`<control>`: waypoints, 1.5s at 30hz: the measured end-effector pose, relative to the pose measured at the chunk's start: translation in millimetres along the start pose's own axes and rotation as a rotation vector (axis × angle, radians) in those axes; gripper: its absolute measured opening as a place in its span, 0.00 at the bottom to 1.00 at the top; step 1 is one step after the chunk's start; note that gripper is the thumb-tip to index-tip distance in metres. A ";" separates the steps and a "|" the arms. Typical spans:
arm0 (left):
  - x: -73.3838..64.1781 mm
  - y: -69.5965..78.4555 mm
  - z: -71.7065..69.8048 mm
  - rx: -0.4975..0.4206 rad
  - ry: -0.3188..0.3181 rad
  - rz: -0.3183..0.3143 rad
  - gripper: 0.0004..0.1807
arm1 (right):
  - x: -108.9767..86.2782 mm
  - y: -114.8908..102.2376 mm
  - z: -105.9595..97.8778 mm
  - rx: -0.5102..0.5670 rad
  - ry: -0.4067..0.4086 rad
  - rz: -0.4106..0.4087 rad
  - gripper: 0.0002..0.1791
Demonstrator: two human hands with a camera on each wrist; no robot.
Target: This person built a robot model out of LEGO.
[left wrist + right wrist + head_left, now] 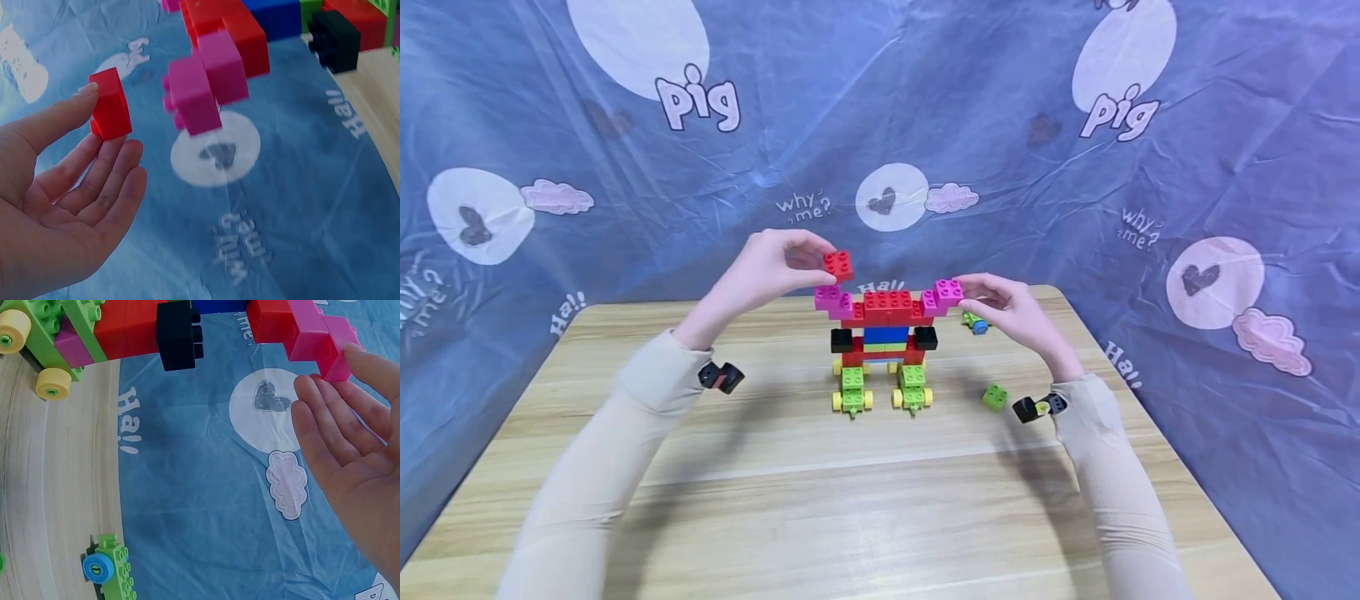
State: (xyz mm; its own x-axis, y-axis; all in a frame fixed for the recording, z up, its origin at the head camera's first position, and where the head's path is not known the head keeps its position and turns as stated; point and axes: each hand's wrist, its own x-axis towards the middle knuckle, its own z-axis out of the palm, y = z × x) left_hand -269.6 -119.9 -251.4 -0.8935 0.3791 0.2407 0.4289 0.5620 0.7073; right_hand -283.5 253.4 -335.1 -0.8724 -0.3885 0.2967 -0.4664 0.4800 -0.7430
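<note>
A toy-brick figure stands upright on green wheeled bases with yellow wheels. Its body stacks red and blue bricks, a black brick juts out on each side, and stepped pink bricks form two raised arms. Between thumb and fingers my left hand pinches a red brick, held just above the left pink brick and apart from it in the left wrist view. My right hand pinches the outer right pink brick, which sits at the end of the figure's arm.
A loose green brick lies on the wooden table near the right forearm. Behind the right hand is a small green wheeled piece with a blue wheel. A blue patterned cloth hangs around the table's back and sides.
</note>
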 end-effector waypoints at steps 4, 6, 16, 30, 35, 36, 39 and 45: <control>9.0 8.5 10.6 -0.014 -0.033 0.017 0.20 | 1.0 -0.8 1.5 0.011 -0.005 -0.002 0.21; 13.2 10.4 15.3 -0.013 -0.043 0.019 0.20 | 1.9 -1.3 1.8 0.008 -0.012 -0.011 0.21; 29.6 11.2 34.7 0.020 -0.111 0.014 0.21 | 2.4 -2.8 1.8 0.000 -0.016 0.006 0.21; 40.4 7.1 54.2 0.070 -0.173 0.005 0.20 | 1.1 -4.2 -0.3 -0.014 -0.009 -0.010 0.22; 41.3 7.1 56.0 0.077 -0.194 -0.006 0.21 | 1.1 -5.5 -0.7 -0.005 -0.007 0.000 0.21; 41.3 7.1 56.1 0.079 -0.197 -0.005 0.21 | 1.1 -5.6 -0.8 -0.004 -0.008 -0.001 0.21; 41.6 6.8 56.8 0.080 -0.195 -0.005 0.21 | 0.7 -6.3 -1.2 0.003 -0.009 -0.002 0.21; 42.2 6.6 60.0 0.080 -0.202 -0.003 0.20 | -0.7 -6.8 -2.1 -0.020 -0.007 -0.002 0.21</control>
State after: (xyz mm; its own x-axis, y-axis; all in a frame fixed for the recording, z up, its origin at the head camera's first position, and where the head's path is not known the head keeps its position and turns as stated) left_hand -296.5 -56.1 -276.5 -0.8535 0.5123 0.0950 0.4428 0.6171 0.6505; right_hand -280.0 252.1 -329.0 -0.8705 -0.3951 0.2934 -0.4708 0.4947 -0.7305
